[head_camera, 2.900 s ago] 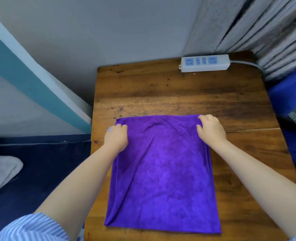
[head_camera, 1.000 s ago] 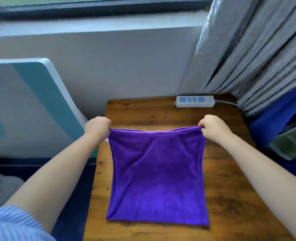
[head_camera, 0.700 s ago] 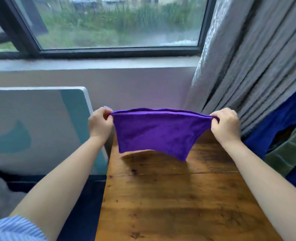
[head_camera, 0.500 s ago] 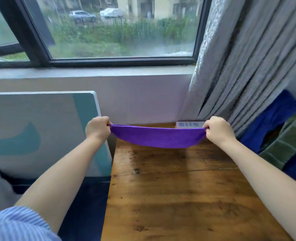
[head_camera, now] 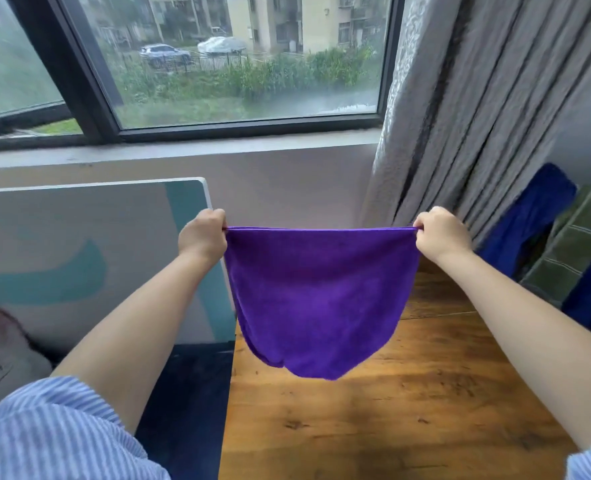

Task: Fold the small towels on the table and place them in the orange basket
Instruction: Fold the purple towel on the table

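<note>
Filling the far wall, a window (head_camera: 245, 60) overlooks wet greenery beside grey curtains (head_camera: 467, 109). Below, a wooden desk (head_camera: 408, 410). Above it hangs a purple towel (head_camera: 318, 299), top corners pinched by curled fingers of left hand (head_camera: 202, 237) and right hand (head_camera: 441, 235). No readable writing.

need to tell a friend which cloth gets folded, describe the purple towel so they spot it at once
Below the window, over the wooden table, the towel hangs between two raised hands. It alone is purple; the cloths by the curtain are blue and green.
</note>
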Demonstrator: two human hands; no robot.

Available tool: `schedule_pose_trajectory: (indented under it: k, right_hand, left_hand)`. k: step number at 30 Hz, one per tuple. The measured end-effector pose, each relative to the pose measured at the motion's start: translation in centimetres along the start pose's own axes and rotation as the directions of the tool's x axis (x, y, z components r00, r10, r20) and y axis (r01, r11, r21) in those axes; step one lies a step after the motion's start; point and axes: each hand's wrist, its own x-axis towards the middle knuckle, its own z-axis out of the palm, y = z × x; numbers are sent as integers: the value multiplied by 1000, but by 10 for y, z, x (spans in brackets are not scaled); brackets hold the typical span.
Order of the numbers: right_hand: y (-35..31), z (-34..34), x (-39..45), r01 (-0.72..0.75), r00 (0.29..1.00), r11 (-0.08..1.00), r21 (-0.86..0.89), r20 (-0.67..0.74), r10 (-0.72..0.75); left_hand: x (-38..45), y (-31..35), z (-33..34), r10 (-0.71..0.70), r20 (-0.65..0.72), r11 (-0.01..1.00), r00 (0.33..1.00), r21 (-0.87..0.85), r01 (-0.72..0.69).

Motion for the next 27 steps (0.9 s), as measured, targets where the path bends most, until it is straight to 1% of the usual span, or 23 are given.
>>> schedule_pose_trajectory:
  k: [2,3,5,7,9,12,14,17,20,22,24,26,27]
  right_hand:
    - [0,6,5,-2,999,1000,-6,46,2]
    - [-2,10,9,-3,999,1000,6,53,2]
    - [-9,15,21,-22,999,998,50,49,20]
    - [-18,17,39,-35,999,992,123,20,32]
    - [-27,16,61,-36,998,979,202,-40,45]
    - [-31,12,87,-7,989,954,301,-140,51]
    - [-30,14,98,29,981,947,320,-192,35]
    - [-21,28,97,92,976,948,304,-216,-25]
    - [0,49,81,129,985,974,187,-136,-104]
    - [18,66,62,172,983,980,101,-81,-164]
    - [34,86,39,223,975,973,59,12,-224]
    - [50,106,14,275,959,961,16,65,-276]
    - [57,117,0,281,952,960,-11,127,-278]
  left_hand:
    - [3,-2,3,-63,46,996,997,-57,66]
    - [5,-3,4,-114,61,985,992,-126,121]
    - [14,-3,8,-249,94,917,964,-298,266]
    - [27,2,12,-343,107,843,933,-402,357]
    - [41,9,13,-380,69,818,922,-439,370]
    - [56,17,11,-341,-24,834,940,-469,291]
    - [62,17,14,-312,-74,851,947,-465,244]
    - [56,13,27,-268,-78,872,960,-444,207]
    - [37,9,42,-178,1,921,984,-352,167]
    - [18,4,58,-111,107,966,988,-223,133]
    - [-2,-5,78,-68,225,993,972,-78,87]
    - [-20,-15,101,-37,369,999,929,36,26]
    - [-31,-19,113,-23,443,995,896,101,-24]
